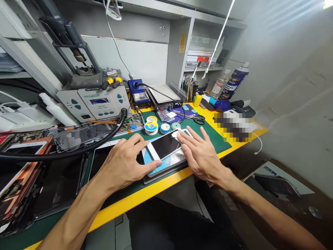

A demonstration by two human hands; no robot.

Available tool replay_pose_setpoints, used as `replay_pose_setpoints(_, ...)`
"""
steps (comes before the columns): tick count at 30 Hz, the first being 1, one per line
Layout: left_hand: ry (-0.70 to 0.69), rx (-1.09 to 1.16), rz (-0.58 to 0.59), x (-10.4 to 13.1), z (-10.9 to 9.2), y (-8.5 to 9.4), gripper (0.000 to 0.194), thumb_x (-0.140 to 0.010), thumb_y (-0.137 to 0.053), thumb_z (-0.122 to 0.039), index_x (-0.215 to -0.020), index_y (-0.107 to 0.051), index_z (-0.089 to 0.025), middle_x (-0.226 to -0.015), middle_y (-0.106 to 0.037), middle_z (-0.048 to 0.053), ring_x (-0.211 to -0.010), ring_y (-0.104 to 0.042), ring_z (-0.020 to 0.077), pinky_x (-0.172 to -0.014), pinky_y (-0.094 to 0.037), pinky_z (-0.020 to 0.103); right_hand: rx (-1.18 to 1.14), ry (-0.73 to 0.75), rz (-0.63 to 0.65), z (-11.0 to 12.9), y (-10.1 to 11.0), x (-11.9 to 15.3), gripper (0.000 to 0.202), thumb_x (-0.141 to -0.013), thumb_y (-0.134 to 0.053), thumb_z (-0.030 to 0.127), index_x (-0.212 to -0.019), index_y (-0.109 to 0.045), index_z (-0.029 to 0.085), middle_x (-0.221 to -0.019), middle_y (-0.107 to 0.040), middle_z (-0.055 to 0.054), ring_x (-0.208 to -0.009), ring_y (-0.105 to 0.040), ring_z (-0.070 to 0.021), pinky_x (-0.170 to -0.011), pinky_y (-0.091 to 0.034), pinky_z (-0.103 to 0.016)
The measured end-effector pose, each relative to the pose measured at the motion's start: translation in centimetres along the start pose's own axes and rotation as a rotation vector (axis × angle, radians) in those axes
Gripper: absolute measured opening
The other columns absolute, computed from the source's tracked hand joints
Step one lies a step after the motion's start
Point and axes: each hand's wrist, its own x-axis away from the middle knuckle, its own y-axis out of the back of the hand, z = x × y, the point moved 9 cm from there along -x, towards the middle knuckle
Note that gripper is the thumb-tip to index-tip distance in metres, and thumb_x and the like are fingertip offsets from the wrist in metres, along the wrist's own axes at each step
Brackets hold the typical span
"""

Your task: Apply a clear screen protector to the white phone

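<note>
A white-framed phone (166, 144) with a dark screen lies on a blue-and-white box (171, 160) near the table's front edge. My left hand (127, 159) grips the phone's left end, thumb on the near side and bent fingers on the far side. At the phone's right end, my right hand (199, 151) lies over it with fingers stretched out, pressing a small white cloth or tissue (175, 135) against the screen. The right thumb rests beside the near edge.
Solder spools (151, 127) and scissors (199, 119) sit behind the phone on the green mat (221, 139). A rework station (97, 102) stands back left, its black hose (114, 132) crossing stacked phone parts (23, 173). Bottles (234, 81) stand back right.
</note>
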Motion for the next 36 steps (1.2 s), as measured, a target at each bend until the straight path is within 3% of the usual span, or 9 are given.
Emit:
replay_pose_setpoints(5,-0.007,0.004,-0.009,0.2,0.3,0.1,0.047,-0.089,-0.064,-0.061,-0.108,-0.071,-0.019,-0.098,-0.06,0.004,-0.08,-0.06,0.0197,-0.076,-0.047,0.036,-0.083,0.167,0.003,5.0,-1.0,0.5,0.044,-0.104,-0.041,0.027,-0.14,-0.061,0.014,-0.149,-0.058,-0.008,-0.149,-0.039,-0.0317,-0.126,-0.01,-0.062)
replay_pose_setpoints(7,0.008,0.003,-0.012,0.3,0.5,0.1,0.052,-0.087,-0.064,-0.066,-0.109,-0.072,-0.019,-0.098,-0.06,0.004,-0.081,-0.06,0.0204,-0.076,-0.047,0.036,-0.073,0.181,0.007,4.7,-0.7,0.7,0.041,-0.104,-0.042,0.027,-0.136,-0.065,0.018,-0.146,-0.061,-0.006,-0.148,-0.041,-0.032,-0.125,-0.012,-0.063)
replay_pose_setpoints(11,0.039,0.005,0.019,0.2,0.8,-0.3,0.063,-0.082,-0.063,-0.074,-0.114,-0.072,-0.02,-0.102,-0.06,0.005,-0.083,-0.061,0.0219,-0.078,-0.048,0.037,0.031,0.047,0.006,0.2,0.4,0.5,0.042,-0.106,-0.037,0.025,-0.139,-0.062,0.018,-0.145,-0.062,-0.006,-0.148,-0.04,-0.0355,-0.121,-0.016,-0.069)
replay_pose_setpoints(13,0.043,0.028,0.038,0.2,0.8,-0.5,0.063,-0.082,-0.064,-0.074,-0.114,-0.072,-0.02,-0.102,-0.06,0.005,-0.082,-0.06,0.0215,-0.08,-0.048,0.037,0.047,0.036,-0.002,-0.2,0.5,0.5,0.042,-0.106,-0.037,0.025,-0.14,-0.062,0.016,-0.146,-0.061,-0.008,-0.149,-0.039,-0.0363,-0.121,-0.016,-0.069)
replay_pose_setpoints(20,0.049,0.066,0.077,0.1,1.1,-0.3,0.05,-0.086,-0.068,-0.063,-0.111,-0.073,-0.019,-0.097,-0.058,0.004,-0.083,-0.059,0.0209,-0.08,-0.048,0.036,-0.114,0.205,0.021,6.2,-1.1,0.9,0.041,-0.105,-0.04,0.025,-0.138,-0.063,0.017,-0.148,-0.06,-0.008,-0.148,-0.04,-0.0321,-0.124,-0.013,-0.064)
replay_pose_setpoints(24,0.066,0.099,0.101,0.1,1.3,-0.5,0.051,-0.085,-0.069,-0.062,-0.113,-0.071,-0.019,-0.099,-0.058,0.004,-0.085,-0.059,0.0208,-0.08,-0.049,0.035,-0.206,0.231,0.107,5.8,-0.9,0.7,0.04,-0.107,-0.038,0.024,-0.138,-0.063,0.024,-0.146,-0.061,-0.005,-0.148,-0.041,-0.0308,-0.122,-0.019,-0.067)
replay_pose_setpoints(27,0.08,0.133,0.111,0.0,1.2,-0.5,0.048,-0.085,-0.07,-0.061,-0.11,-0.071,-0.02,-0.099,-0.058,0.003,-0.084,-0.059,0.0196,-0.079,-0.048,0.033,-0.199,0.291,0.153,5.5,-0.7,0.1,0.039,-0.107,-0.038,0.025,-0.134,-0.066,0.027,-0.146,-0.062,-0.002,-0.149,-0.04,-0.0311,-0.122,-0.017,-0.067)
replay_pose_setpoints(33,0.126,0.139,0.087,0.2,1.2,-0.2,0.024,-0.085,-0.068,-0.041,-0.097,-0.069,-0.02,-0.092,-0.056,0.002,-0.079,-0.057,0.0185,-0.073,-0.047,0.032,-0.073,0.314,0.121,6.8,-1.3,-2.4,0.042,-0.107,-0.038,0.03,-0.142,-0.059,0.02,-0.148,-0.059,-0.007,-0.147,-0.04,-0.0364,-0.121,-0.016,-0.068)
replay_pose_setpoints(36,0.164,0.135,0.06,0.3,1.6,-0.4,0.027,-0.08,-0.069,-0.037,-0.101,-0.067,-0.02,-0.095,-0.058,0.004,-0.081,-0.06,0.0211,-0.073,-0.048,0.034,-0.067,0.282,0.114,7.4,-1.6,-2.8,0.043,-0.107,-0.036,0.03,-0.142,-0.058,0.017,-0.148,-0.059,-0.008,-0.145,-0.042,-0.0368,-0.12,-0.018,-0.07)
